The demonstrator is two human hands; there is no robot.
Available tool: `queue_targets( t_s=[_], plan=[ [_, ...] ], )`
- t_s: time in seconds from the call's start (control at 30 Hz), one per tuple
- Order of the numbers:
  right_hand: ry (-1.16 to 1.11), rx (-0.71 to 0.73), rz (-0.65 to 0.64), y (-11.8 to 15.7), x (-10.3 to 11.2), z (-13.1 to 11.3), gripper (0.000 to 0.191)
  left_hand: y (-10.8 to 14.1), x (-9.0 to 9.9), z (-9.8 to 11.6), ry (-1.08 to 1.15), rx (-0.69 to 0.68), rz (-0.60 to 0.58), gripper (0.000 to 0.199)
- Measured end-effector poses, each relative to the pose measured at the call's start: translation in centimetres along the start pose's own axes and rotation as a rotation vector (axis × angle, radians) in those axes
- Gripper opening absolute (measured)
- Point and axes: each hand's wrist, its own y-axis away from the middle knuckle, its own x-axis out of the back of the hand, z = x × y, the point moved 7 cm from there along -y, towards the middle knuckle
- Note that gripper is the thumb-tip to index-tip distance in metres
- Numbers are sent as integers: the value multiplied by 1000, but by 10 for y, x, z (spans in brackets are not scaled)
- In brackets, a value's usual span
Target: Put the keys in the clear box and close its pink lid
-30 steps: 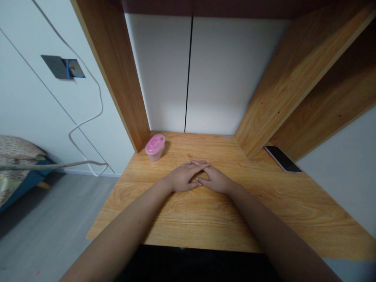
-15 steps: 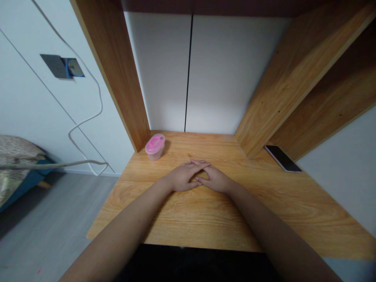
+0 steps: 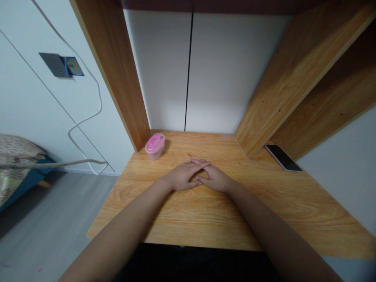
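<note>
My left hand and my right hand rest on the wooden desk, their fingers overlapping at the tips. Both lie flat with fingers stretched out and thumbs touching or nearly so, leaving a small gap of desk between them. Neither one holds anything. Beyond my left hand, at the back left of the desk, stands a small clear plastic container with a pink lid. Far to the right of my right hand lies a phone, its dark screen facing up.
Wooden upright panels flank the desk at left and right, with a white back panel behind. On the left wall are an opened socket plate and a hanging white cable. A bed corner shows at far left.
</note>
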Motion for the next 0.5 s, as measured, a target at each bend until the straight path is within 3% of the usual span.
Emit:
queue_targets(
  t_s=[0.5],
  plan=[
    [12, -3, -4, -1, 0, -1, 69, 0, -2, -2, 7, 4, -8, 80]
  ],
)
